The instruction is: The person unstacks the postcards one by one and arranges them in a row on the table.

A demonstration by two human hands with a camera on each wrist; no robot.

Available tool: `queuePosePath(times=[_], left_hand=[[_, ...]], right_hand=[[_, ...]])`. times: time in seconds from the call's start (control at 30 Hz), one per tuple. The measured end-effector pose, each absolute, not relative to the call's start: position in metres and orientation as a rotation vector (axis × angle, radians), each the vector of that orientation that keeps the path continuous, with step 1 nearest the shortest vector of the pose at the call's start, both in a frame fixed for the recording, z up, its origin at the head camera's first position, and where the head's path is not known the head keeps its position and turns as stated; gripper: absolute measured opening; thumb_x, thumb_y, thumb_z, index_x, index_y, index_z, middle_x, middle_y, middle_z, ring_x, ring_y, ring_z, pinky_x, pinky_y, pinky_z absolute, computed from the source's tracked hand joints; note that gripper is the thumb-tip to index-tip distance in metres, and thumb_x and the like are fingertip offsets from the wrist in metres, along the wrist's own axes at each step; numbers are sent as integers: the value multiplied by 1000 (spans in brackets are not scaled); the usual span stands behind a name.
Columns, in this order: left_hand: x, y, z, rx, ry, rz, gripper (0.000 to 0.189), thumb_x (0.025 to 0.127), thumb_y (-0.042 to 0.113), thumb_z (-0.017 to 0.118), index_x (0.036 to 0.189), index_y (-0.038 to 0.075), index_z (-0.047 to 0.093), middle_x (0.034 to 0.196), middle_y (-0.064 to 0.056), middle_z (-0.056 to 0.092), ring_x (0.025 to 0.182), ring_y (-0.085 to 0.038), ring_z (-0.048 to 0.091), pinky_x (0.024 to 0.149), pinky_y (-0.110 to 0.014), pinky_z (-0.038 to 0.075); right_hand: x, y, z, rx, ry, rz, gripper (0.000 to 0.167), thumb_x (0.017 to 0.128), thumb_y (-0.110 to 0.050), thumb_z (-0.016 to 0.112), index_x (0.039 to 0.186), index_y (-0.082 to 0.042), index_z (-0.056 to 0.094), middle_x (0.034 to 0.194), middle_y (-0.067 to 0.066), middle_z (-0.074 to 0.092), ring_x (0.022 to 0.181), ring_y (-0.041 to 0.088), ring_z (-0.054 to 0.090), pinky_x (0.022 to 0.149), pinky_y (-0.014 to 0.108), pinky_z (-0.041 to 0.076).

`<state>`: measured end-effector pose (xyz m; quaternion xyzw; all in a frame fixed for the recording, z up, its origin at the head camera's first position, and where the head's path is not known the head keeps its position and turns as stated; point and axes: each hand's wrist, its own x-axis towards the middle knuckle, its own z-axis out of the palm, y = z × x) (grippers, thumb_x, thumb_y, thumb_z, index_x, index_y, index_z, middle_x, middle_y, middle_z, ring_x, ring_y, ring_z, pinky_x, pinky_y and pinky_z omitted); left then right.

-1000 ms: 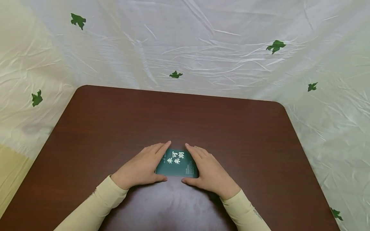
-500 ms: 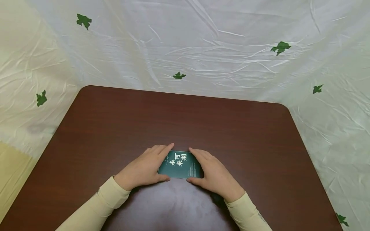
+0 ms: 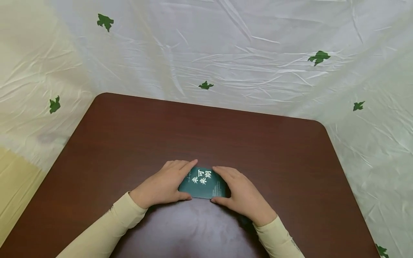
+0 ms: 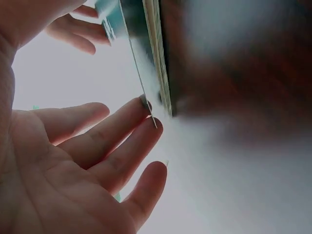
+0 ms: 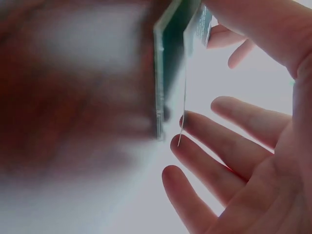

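A thin green card [image 3: 206,189] with large white characters lies level between both hands, close over the dark brown table. At its left end my left hand [image 3: 161,187] holds it, thumb at the near edge and fingers toward the far edge. Mirroring that, my right hand [image 3: 243,193] holds the right end. Both wrist views show the card edge-on, as a fine line at the fingertips. Beneath it, separated by a narrow gap, is a thicker green-topped stack [image 4: 157,48] with pale layered edges; the right wrist view shows the same stack [image 5: 159,87]. The card hides most of it from above.
The brown table [image 3: 258,143] has rounded back corners and a glossy reflection near the person. White wrinkled cloth [image 3: 258,36] with green leaf-shaped patches [image 3: 105,22] hangs behind and at both sides. Yellow cloth [image 3: 17,186] shows at the left.
The head view has turned slightly, so table, cloth, hands and card all appear shifted right. Both hands keep their places around the card.
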<state>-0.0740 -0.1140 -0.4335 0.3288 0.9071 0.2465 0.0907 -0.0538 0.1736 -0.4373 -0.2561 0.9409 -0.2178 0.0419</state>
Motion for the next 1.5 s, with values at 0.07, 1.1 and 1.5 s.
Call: queuePosePath(times=[0.07,1.1,1.5], left_hand=[[-77,-115,-430,971,2693,746,107,83,40,95,167,3,38,157,-10,57,146,-34,54,125,-58,37],[-170,-238,-421,398,2686,892,88,87,16,92,162,12,48,167,-16,46,149,-40,46,122,-61,44],[-175,-261,-437,330,2630,947,85,89,21,90,163,14,48,169,-16,44,148,-40,47,121,-62,44]], right_hand=[[-57,173,-434,-793,2882,-675,92,81,-46,96,158,-17,55,157,-1,60,146,24,58,119,49,50],[-198,28,-433,-972,2797,-449,82,90,-55,85,155,-15,57,155,4,62,143,27,58,120,46,49],[-205,6,-445,-969,2775,-462,81,90,-55,84,155,-15,58,154,3,63,142,26,58,119,45,50]])
